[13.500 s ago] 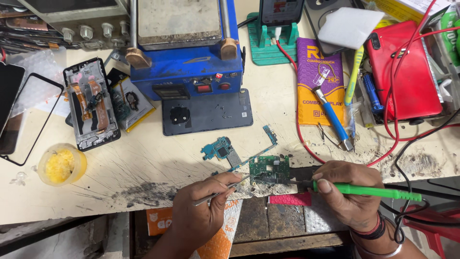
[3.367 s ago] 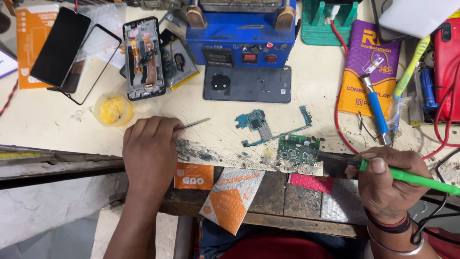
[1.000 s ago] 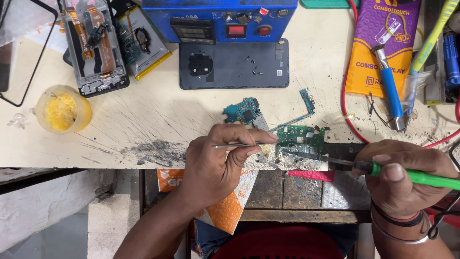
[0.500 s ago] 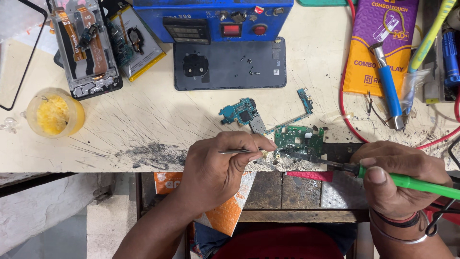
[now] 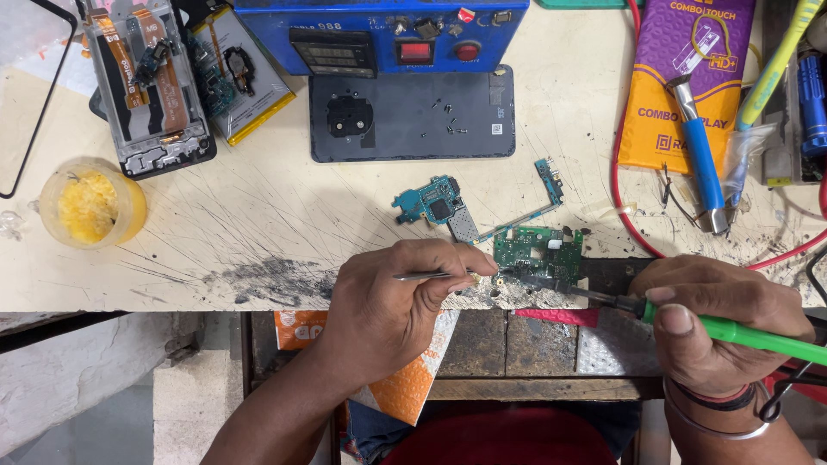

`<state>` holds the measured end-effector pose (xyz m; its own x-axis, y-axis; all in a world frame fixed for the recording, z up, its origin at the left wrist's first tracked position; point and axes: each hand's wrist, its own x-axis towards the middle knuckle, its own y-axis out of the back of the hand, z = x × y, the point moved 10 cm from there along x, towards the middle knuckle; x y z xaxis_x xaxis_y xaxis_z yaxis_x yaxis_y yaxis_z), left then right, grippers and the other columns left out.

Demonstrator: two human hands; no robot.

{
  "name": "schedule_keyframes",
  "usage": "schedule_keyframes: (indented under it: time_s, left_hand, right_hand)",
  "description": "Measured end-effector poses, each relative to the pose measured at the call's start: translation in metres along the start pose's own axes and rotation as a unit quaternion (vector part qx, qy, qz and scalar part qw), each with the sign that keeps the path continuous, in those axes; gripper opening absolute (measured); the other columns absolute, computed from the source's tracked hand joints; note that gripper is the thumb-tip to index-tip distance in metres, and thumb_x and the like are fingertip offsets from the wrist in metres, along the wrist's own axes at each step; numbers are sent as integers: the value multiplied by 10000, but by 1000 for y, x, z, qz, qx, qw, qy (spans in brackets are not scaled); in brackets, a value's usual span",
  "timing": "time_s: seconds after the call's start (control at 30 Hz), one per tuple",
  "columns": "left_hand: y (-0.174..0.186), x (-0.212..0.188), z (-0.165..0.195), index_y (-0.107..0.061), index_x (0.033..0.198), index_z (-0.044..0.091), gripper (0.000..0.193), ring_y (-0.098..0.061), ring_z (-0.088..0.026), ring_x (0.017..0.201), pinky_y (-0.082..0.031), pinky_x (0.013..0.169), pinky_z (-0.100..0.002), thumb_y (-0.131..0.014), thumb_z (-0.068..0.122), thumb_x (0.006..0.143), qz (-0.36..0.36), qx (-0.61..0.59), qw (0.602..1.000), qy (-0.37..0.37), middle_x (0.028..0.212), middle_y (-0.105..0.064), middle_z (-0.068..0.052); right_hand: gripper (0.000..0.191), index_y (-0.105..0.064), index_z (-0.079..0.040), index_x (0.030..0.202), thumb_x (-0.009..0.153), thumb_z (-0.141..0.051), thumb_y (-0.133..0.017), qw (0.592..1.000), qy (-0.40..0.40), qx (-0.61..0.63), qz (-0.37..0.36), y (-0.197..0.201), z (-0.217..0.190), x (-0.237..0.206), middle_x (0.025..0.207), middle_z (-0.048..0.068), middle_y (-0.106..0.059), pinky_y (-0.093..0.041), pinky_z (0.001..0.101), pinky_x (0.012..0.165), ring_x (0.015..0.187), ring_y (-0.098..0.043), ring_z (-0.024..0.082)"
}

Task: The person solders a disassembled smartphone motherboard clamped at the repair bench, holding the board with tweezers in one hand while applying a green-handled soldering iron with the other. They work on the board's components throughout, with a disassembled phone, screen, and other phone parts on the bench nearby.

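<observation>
Purple-and-orange flat packet (image 5: 680,86) top right, orange pouch (image 5: 405,379) under bench edge

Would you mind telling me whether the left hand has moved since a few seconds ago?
Yes: the left hand moved right along the bench edge, toward the green circuit board.

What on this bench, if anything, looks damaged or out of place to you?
The bench top is scored with scratches, and a dark scorched patch sits at its front edge beside the left hand. Tiny loose screws lie scattered on the dark phone back cover.
</observation>
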<state>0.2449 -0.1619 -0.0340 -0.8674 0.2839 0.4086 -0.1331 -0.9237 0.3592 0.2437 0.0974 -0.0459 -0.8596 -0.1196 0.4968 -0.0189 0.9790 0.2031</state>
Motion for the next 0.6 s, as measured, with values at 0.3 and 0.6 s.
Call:
schedule_keyframes:
  time_s: [0.3, 0.6]
  left_hand:
    - [-1, 1, 0, -454, 1157, 69, 194, -802, -227, 1039, -709, 825, -319, -620, 57, 1058, 2, 1, 1000, -3, 1115, -761, -136]
    - [2, 3, 2, -454, 1155, 65, 199, -802, -239, 1050, -708, 837, -330, -627, 46, 1058, 2, -3, 1000, -7, 1107, -759, -144]
  right_hand:
    - [281, -557, -23, 1006, 1098, -253, -689, 1000, -1, -2, 0, 1, 1, 1, 736, 149, -675, -608, 327, 619, 634, -720, 223]
    - [280, -546, -27, 991, 1094, -241, -695, 1000, -1, 1, 12, 3, 6, -1, 737, 139, -675, -619, 333, 628, 635, -722, 222]
